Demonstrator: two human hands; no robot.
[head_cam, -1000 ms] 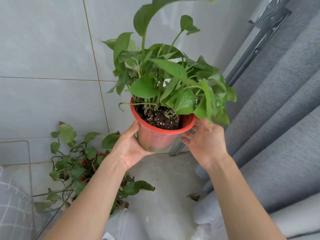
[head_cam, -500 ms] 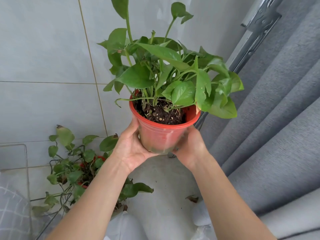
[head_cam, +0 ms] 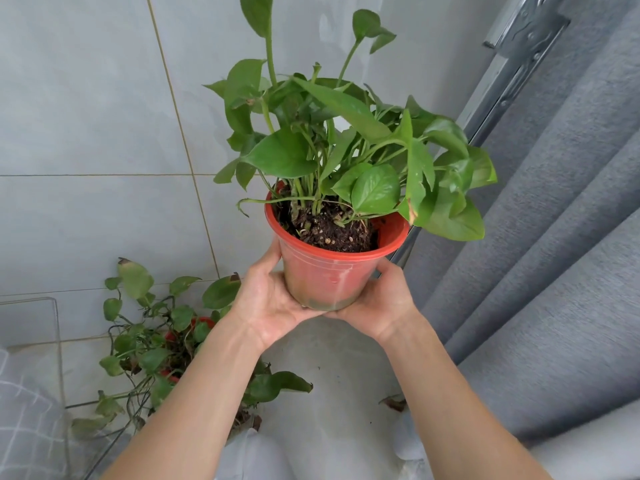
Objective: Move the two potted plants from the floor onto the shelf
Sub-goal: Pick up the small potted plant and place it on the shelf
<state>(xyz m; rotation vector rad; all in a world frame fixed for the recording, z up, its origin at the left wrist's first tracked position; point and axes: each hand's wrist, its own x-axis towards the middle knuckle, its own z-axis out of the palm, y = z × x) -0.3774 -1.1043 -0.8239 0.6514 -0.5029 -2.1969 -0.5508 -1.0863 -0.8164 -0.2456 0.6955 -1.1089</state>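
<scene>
A leafy green plant in a red plastic pot [head_cam: 329,271] is held up in the air in front of the tiled wall. My left hand [head_cam: 266,303] grips the pot's left side and underside. My right hand [head_cam: 381,303] cups its right side near the bottom. The second potted plant [head_cam: 162,341], sparser and trailing, with a red pot mostly hidden by leaves and my left forearm, stands on the floor at the lower left. No shelf is clearly seen.
A grey curtain [head_cam: 536,254] hangs along the right, with a metal frame [head_cam: 502,74] beside it. A thin wire frame [head_cam: 55,341] stands at the left edge. A dry leaf [head_cam: 393,403] lies on the pale floor.
My right hand, apart from the pot a second ago, closed onto its right side and slid under it. The pot rose slightly and came closer.
</scene>
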